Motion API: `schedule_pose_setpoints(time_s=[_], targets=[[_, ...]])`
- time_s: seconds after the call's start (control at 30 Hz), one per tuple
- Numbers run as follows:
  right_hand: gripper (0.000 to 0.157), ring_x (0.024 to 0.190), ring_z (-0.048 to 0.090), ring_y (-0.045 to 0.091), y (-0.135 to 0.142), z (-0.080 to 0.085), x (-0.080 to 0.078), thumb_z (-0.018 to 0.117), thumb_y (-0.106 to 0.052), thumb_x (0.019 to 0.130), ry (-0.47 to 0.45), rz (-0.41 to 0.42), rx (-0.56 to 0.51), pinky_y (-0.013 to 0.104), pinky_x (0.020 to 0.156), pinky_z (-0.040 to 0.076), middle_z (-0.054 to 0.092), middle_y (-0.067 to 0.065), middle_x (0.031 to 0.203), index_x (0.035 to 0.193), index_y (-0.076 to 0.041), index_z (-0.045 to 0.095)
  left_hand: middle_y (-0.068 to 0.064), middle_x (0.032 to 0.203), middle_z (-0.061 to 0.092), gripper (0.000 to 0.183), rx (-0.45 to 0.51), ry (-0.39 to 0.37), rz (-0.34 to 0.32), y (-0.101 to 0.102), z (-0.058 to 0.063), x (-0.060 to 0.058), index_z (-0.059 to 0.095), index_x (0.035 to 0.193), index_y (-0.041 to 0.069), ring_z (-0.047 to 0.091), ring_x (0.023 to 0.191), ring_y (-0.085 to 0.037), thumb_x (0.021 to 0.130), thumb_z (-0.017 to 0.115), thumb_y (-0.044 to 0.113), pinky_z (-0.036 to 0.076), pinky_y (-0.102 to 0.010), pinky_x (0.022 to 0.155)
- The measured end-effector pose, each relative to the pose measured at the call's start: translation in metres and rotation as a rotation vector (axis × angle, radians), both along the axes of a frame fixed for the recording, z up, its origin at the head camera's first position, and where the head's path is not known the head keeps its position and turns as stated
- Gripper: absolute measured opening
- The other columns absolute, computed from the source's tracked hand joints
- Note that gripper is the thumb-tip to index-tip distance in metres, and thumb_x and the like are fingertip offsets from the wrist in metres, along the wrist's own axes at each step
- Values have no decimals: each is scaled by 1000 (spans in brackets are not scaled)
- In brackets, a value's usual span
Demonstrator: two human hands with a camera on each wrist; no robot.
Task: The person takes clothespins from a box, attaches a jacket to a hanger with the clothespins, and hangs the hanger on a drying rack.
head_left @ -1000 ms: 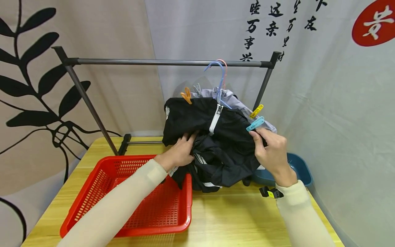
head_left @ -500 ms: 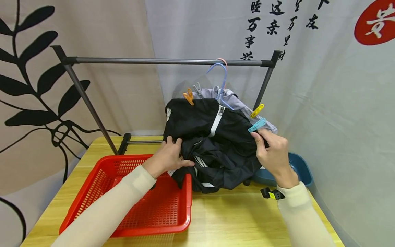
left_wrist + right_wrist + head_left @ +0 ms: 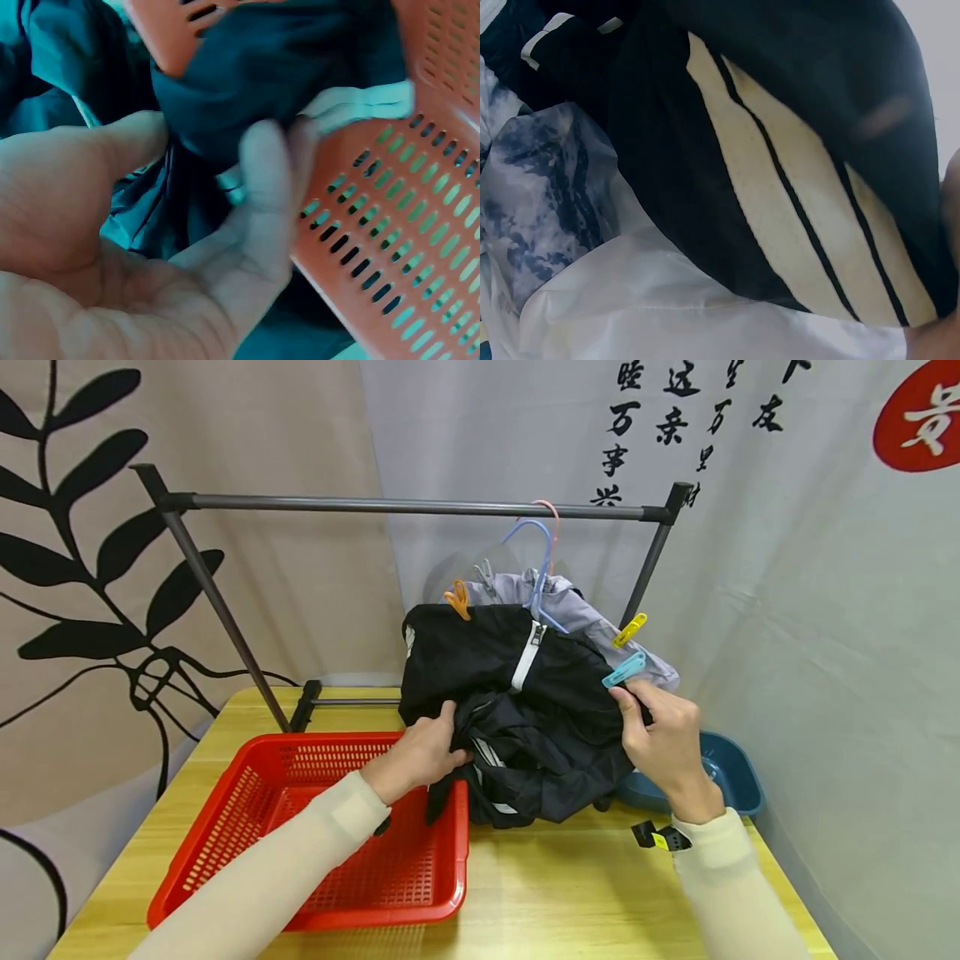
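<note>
A black jacket (image 3: 570, 693) with white stripes and a white zip hangs on a blue hanger (image 3: 542, 560), whose hook appears just below the rail. My left hand (image 3: 420, 752) grips a fold of the jacket at its lower left, above the basket's corner; in the left wrist view, cloth lies between thumb and fingers (image 3: 264, 172). At the jacket's right shoulder, my right hand (image 3: 663, 735) pinches the fabric beside a light-blue clothespin (image 3: 624, 669). An orange clothespin (image 3: 458, 600) is clipped on the other shoulder. White stripes (image 3: 780, 180) fill the right wrist view.
Behind the jacket, a pale lilac garment (image 3: 585, 614) hangs from a pink hanger (image 3: 553, 531) on the grey rail (image 3: 360, 506), with a yellow clothespin (image 3: 630, 630). A red basket (image 3: 300, 920) stands at left on the wooden table (image 3: 570, 893). A blue basin (image 3: 731, 768) stands at right.
My left hand has come out from under the jacket's upper fold, shifted left, then taken cloth lower down. My right hand keeps its pinch at the shoulder.
</note>
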State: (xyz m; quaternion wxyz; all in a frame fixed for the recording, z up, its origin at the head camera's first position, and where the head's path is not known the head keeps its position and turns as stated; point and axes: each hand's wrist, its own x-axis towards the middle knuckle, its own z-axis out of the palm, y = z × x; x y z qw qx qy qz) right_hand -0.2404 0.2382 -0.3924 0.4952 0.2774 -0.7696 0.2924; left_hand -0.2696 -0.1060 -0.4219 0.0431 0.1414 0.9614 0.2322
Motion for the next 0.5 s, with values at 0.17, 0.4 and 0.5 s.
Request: schedule_pose_setpoints(time_s=[0.17, 0.4, 0.5], targets=[[10, 56, 53, 23, -1, -2, 1, 80, 1, 103, -2, 1, 2, 33, 58, 39, 72, 14, 74, 93, 1, 77, -29, 130, 79, 49, 4, 134, -51, -3, 3, -2, 61, 145, -1, 81, 111, -42, 107, 87, 16, 69, -57, 102], [8, 55, 53, 23, -1, 0, 2, 80, 2, 102, 0, -7, -1, 33, 57, 39, 74, 15, 75, 94, 2, 79, -18, 98, 80, 31, 217, 252, -83, 5, 11, -5, 66, 141, 2, 81, 81, -30, 112, 76, 7, 70, -44, 77], [9, 54, 52, 22, 1, 0, 1, 80, 2, 102, 3, -18, -6, 33, 56, 38, 73, 15, 73, 93, 2, 78, -12, 87, 75, 31, 307, 279, -100, 14, 11, -10, 66, 143, 0, 78, 76, -23, 113, 74, 4, 69, -40, 76]])
